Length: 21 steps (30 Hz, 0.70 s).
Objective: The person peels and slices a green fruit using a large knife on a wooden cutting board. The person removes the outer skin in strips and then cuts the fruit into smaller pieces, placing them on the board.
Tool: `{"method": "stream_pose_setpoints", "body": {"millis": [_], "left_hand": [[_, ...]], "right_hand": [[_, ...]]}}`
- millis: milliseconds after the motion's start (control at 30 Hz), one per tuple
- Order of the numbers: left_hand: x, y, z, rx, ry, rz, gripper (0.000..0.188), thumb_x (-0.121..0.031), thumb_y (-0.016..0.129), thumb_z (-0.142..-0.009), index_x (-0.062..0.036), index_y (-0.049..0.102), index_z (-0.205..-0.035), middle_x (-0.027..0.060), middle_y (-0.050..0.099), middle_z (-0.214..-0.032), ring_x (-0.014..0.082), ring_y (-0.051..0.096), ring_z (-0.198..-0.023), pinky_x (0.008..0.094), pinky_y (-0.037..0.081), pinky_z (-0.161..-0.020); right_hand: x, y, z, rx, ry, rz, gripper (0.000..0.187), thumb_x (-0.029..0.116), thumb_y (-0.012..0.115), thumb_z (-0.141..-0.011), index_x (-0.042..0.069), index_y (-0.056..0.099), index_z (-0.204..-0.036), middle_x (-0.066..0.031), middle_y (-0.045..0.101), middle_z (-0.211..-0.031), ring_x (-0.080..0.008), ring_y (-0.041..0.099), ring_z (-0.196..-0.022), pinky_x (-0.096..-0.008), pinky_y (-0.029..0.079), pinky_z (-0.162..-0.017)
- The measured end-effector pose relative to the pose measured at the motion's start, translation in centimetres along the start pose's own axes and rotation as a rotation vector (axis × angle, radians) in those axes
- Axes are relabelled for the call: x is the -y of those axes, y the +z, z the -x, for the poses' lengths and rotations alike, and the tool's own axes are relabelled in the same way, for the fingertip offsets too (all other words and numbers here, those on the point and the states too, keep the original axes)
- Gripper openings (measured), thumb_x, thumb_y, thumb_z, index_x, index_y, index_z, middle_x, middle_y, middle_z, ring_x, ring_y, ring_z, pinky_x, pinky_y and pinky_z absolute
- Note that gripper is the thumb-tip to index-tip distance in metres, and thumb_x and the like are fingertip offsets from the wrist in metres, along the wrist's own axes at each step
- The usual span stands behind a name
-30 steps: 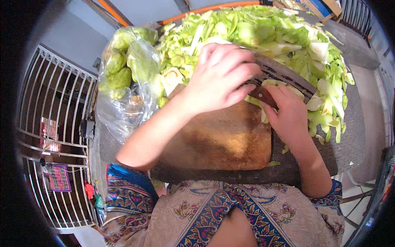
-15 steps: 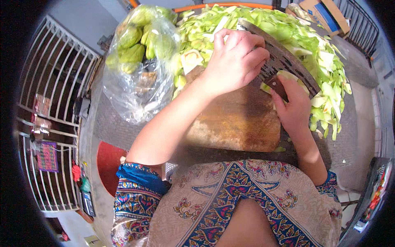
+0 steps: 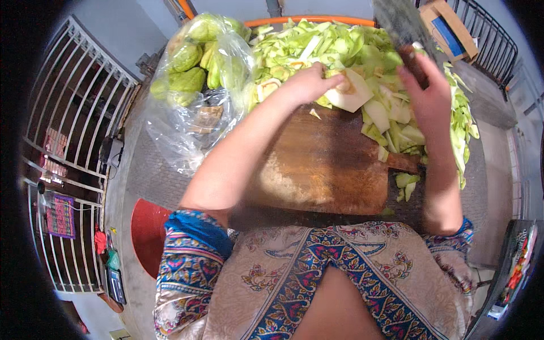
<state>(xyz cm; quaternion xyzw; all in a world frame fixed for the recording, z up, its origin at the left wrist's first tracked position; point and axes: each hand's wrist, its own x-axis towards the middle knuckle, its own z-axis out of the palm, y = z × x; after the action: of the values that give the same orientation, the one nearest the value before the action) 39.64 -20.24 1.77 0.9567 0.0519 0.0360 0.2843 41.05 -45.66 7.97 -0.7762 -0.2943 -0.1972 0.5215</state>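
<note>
At 12 o'clock on your cutting board (image 3: 326,170), your left hand (image 3: 309,85) has its thumb on a cut chayote piece (image 3: 355,96) by the far edge; its fingers are hidden, so I cannot tell if it grips. At 2, your right hand (image 3: 432,93) holds the cleaver (image 3: 399,25) by its handle, up over the green slices (image 3: 334,42). The bag of chayotes (image 3: 192,79) sits at 10. Your open room is the bare wood toward 6.
</note>
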Motion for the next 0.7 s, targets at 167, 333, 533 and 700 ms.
{"method": "stream_pose_setpoints", "body": {"millis": [167, 333, 533, 700], "left_hand": [[-1.5, 2.5, -1.3, -0.114, -0.046, -0.044, 0.095, -0.059, 0.075, -0.066, 0.0025, 0.043, -0.131, 0.0249, 0.060, -0.116, 0.0373, 0.060, -0.106, 0.0426, 0.048, -0.091], [-3.7, 3.7, 1.5, -0.383, 0.256, 0.087, 0.078, -0.031, 0.085, -0.064, -0.0031, 0.043, -0.125, 0.0197, 0.052, -0.117, 0.0365, 0.055, -0.107, 0.0416, 0.047, -0.092], [-5.0, 2.7, 4.9, -0.359, 0.338, 0.154, 0.068, -0.018, 0.085, -0.065, -0.0041, 0.047, -0.120, 0.0146, 0.051, -0.115, 0.0292, 0.052, -0.112, 0.0360, 0.042, -0.098], [-4.0, 1.3, 7.3, -0.235, 0.429, 0.162, 0.064, -0.016, 0.083, -0.067, -0.0064, 0.050, -0.120, 0.0114, 0.056, -0.114, 0.0268, 0.054, -0.111, 0.0338, 0.042, -0.096]], "right_hand": [[-0.4, 0.1, 4.0, -0.088, -0.036, 0.064, 0.034, 0.020, 0.072, -0.079, 0.001, 0.064, -0.106, -0.0160, 0.068, -0.090, -0.0274, 0.068, -0.080, -0.0339, 0.052, -0.074], [-4.1, -1.0, 5.3, -0.096, 0.032, 0.090, 0.030, 0.017, 0.071, -0.080, 0.001, 0.065, -0.103, -0.0152, 0.067, -0.084, -0.0273, 0.067, -0.075, -0.0335, 0.051, -0.069], [-4.3, -0.7, 5.2, -0.049, 0.171, -0.001, 0.028, 0.018, 0.070, -0.081, 0.002, 0.065, -0.103, -0.0138, 0.067, -0.081, -0.0235, 0.065, -0.070, -0.0326, 0.049, -0.065], [-4.0, 0.3, 6.2, 0.057, 0.173, -0.015, 0.026, 0.019, 0.069, -0.082, 0.003, 0.064, -0.102, -0.0113, 0.064, -0.075, -0.0203, 0.059, -0.063, -0.0309, 0.047, -0.062]]}}
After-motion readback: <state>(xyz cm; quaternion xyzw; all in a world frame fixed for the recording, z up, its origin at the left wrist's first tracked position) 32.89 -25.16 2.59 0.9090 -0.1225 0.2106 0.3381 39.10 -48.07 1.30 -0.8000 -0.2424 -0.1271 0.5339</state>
